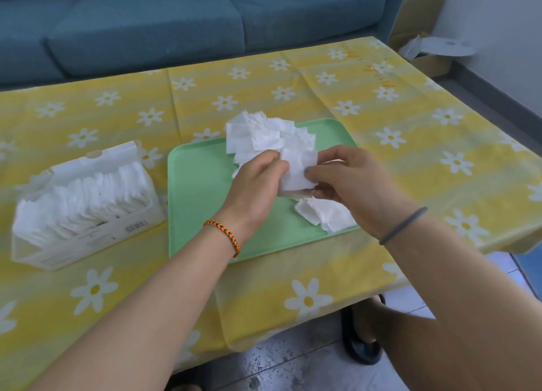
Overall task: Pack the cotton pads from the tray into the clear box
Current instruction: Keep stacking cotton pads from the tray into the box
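Yellow daisy-print tabletop point(381, 103): your left hand point(258, 179) and right hand point(346, 182) pinch a small stack of white square cotton pads point(297, 170) above the mint-green plastic tray point(199, 203). Light, soft, floppy; grip stack edges firmly. The clear plastic box point(85, 223) sits left of the tray.

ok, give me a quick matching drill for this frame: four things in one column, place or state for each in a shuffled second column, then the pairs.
Things:
1. clear plastic box
2. mint green tray
3. braided orange wristband
4. small stack of white square cotton pads

Places or states:
A. on the left wrist
B. held between both hands above the tray
C. left of the tray, already holding rows of pads
D. on the yellow daisy tablecloth, loose pads at its far and near right

Pairs: 1-C, 2-D, 3-A, 4-B
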A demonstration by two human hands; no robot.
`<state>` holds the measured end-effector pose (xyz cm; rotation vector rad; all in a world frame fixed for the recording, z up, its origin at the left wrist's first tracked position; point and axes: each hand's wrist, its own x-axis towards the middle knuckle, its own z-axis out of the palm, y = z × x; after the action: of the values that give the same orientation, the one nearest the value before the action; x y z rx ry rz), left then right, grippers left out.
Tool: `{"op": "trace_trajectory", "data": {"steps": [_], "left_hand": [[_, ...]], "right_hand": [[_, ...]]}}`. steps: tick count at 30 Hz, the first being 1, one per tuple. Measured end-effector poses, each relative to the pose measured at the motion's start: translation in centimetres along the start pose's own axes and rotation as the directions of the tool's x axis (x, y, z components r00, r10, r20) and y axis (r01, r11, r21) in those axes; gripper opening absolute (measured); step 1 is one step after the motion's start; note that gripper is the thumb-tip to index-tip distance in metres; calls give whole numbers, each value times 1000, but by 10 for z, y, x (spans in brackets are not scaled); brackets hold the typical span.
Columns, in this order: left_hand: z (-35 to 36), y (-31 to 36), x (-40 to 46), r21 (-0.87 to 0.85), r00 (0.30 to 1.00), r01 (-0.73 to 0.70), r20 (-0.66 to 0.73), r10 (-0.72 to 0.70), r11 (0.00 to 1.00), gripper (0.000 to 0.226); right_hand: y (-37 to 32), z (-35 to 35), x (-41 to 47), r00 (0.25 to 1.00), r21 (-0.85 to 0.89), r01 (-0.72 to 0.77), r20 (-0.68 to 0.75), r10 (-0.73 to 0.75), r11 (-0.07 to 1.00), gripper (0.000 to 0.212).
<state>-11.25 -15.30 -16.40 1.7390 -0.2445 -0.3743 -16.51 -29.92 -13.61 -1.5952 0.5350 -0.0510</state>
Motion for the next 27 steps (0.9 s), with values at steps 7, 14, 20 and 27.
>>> {"op": "trace_trajectory", "data": {"steps": [7, 14, 20, 27], "left_hand": [[-4, -5, 0, 110, 995, -46, -84, 56, 993, 24], [-5, -5, -1, 181, 994, -92, -39, 101, 979, 17], [-4, -4, -1, 162, 999, 0, -48, 8, 987, 21], [-6, -3, -3, 188, 998, 38, -54, -28, 981, 22]], "right_hand": [[7, -12, 7, 992, -262, 95, -51, -112, 960, 13], [29, -32, 8, 936, -835, 350, 291, -200, 425, 43], [32, -26, 12, 922, -852, 387, 353, -159, 354, 56], [28, -28, 16, 920, -884, 383, 338, -199, 267, 30]]}}
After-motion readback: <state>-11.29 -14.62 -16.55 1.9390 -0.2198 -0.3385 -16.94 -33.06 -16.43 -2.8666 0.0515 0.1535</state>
